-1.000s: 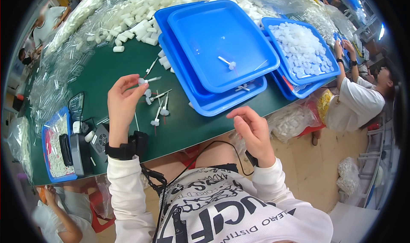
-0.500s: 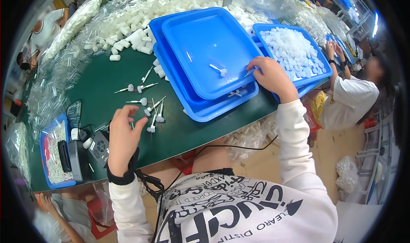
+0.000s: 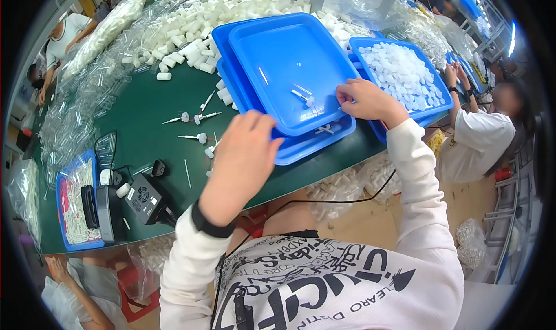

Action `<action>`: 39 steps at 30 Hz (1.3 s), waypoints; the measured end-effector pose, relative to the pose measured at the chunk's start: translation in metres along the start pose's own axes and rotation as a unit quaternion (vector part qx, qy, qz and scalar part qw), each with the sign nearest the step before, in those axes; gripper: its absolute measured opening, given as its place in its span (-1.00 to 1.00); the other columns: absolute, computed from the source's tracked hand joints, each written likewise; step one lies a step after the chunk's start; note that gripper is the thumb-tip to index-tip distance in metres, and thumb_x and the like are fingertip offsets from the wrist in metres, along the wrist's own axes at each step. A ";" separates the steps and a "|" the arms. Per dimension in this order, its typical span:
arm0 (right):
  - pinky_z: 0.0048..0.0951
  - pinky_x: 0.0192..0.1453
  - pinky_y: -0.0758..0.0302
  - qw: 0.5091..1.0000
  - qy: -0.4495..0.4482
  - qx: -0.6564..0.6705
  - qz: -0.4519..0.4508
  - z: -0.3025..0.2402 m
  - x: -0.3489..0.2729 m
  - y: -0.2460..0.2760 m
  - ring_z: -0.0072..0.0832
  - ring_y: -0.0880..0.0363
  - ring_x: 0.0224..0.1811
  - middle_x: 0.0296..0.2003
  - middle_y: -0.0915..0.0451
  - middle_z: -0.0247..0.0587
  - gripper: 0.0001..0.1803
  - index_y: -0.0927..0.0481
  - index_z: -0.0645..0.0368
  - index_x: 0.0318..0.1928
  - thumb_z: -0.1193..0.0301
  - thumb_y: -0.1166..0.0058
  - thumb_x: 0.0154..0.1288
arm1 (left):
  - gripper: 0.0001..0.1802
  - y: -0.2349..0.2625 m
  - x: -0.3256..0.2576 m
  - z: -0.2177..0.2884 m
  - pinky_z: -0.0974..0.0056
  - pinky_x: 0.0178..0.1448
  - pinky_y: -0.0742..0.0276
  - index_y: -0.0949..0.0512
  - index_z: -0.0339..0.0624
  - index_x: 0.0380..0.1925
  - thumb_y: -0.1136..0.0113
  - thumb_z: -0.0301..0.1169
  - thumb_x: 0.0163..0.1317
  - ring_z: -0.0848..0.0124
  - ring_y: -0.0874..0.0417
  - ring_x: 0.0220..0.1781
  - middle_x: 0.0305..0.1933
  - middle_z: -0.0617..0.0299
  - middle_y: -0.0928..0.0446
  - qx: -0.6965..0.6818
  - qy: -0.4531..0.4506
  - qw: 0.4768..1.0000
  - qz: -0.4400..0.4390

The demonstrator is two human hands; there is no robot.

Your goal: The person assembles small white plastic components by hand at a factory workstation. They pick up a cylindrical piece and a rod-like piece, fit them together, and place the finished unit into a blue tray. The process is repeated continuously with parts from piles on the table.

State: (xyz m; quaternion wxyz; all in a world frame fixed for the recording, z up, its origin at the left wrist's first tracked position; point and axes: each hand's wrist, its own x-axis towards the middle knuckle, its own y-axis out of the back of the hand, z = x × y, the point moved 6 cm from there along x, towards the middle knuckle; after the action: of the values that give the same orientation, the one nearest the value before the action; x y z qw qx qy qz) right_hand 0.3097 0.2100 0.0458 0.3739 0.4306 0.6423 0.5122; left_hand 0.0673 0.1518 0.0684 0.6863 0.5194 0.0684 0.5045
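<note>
Two blue trays point(image 3: 272, 46) lie stacked on the green table point(image 3: 150, 104). The top one holds a few small white stemmed parts point(image 3: 304, 95). My right hand point(image 3: 366, 101) is at the top tray's right rim, its fingers curled over the edge. My left hand point(image 3: 243, 156) hovers by the stack's front left corner, back toward me, fingers loosely spread and empty. Several more stemmed white parts point(image 3: 191, 119) lie on the table left of the stack.
Another blue tray point(image 3: 431, 75) of white caps sits to the right, a pile of white cylinders point(image 3: 191, 20) behind. A black device point(image 3: 145, 199) and a small blue tray point(image 3: 61, 191) lie front left. A co-worker point(image 3: 480, 139) sits right; bags of clear tubes point(image 3: 87, 92) line the left.
My left hand has risen from the table's front edge toward the tray stack's front left corner. My right hand stays at the top tray's right rim, a little lower.
</note>
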 end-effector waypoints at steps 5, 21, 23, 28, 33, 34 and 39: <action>-0.38 -0.18 -0.42 0.988 -0.010 0.127 -0.082 0.006 -0.003 0.007 -0.36 -0.51 -0.32 -0.42 -0.56 -0.19 -0.85 -0.56 0.19 -0.35 0.37 -0.08 0.11 | -0.67 -0.051 0.039 0.008 0.22 0.02 -0.41 -0.49 -0.19 -0.11 -0.14 -0.53 0.05 0.20 -0.49 -0.04 -0.10 0.15 -0.49 0.060 -0.061 0.996 -0.035; -0.41 -0.13 -0.45 0.988 -0.037 0.128 -0.082 0.004 -0.003 0.010 -0.36 -0.57 -0.28 -0.34 -0.64 -0.17 -0.81 -0.64 0.20 -0.28 0.37 -0.14 0.13 | -0.47 -0.079 0.044 0.002 0.17 0.00 -0.38 -0.46 -0.10 0.04 -0.07 -0.63 -0.03 0.20 -0.48 -0.06 -0.10 0.11 -0.43 0.090 -0.097 0.991 -0.036; -0.41 -0.09 -0.46 0.988 0.014 0.143 -0.059 0.006 -0.010 0.013 -0.33 -0.58 -0.26 -0.32 -0.65 -0.15 -0.81 -0.66 0.19 -0.27 0.39 -0.17 0.10 | -0.49 -0.081 0.045 0.000 0.16 -0.04 -0.42 -0.47 -0.11 0.02 -0.07 -0.64 -0.03 0.19 -0.49 -0.10 -0.16 0.09 -0.41 0.082 -0.093 0.992 -0.032; -0.42 -0.05 -0.47 0.987 -0.004 0.158 -0.043 0.002 -0.017 0.020 -0.35 -0.60 -0.27 -0.36 -0.66 -0.17 -0.82 -0.69 0.17 -0.29 0.44 -0.22 0.04 | -0.68 -0.078 0.051 -0.007 0.14 -0.13 -0.49 -0.47 -0.19 -0.14 -0.10 -0.62 0.03 0.14 -0.52 -0.18 -0.23 0.04 -0.39 0.060 -0.057 0.996 -0.019; -0.47 -0.12 -0.48 0.983 -0.023 0.178 -0.024 0.004 -0.017 0.022 -0.42 -0.60 -0.33 -0.44 -0.66 -0.20 -0.85 -0.69 0.17 -0.32 0.46 -0.23 0.03 | -0.78 -0.076 0.055 -0.015 0.15 -0.17 -0.50 -0.43 -0.24 -0.28 -0.18 -0.58 0.04 0.10 -0.54 -0.24 -0.31 0.07 -0.41 0.049 -0.054 0.997 -0.003; -0.48 -0.14 -0.48 0.982 -0.045 0.182 -0.020 0.006 -0.017 0.021 -0.46 -0.60 -0.35 -0.43 -0.66 -0.23 -0.85 -0.68 0.18 -0.32 0.46 -0.23 0.04 | -0.77 -0.073 0.055 -0.016 0.17 -0.17 -0.51 -0.43 -0.24 -0.27 -0.18 -0.58 0.04 0.13 -0.55 -0.24 -0.30 0.07 -0.43 0.035 -0.043 0.998 0.008; -0.57 -0.33 -0.44 0.953 -0.020 0.240 0.186 -0.004 -0.032 0.027 -0.59 -0.51 -0.49 -0.46 -0.64 -0.29 -0.87 -0.63 0.24 -0.32 0.46 -0.20 0.11 | -0.79 -0.029 0.048 -0.014 0.30 -0.16 -0.52 -0.45 -0.27 -0.23 -0.18 -0.58 0.10 0.32 -0.60 -0.24 -0.16 0.12 -0.51 -0.191 -0.003 0.977 0.098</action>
State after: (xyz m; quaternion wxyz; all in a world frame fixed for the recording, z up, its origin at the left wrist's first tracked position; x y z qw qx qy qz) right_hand 0.3218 0.1811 0.0739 0.1703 0.6297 0.6470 0.3948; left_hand 0.0998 0.1992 0.0600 0.7201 0.3848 -0.0823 0.5715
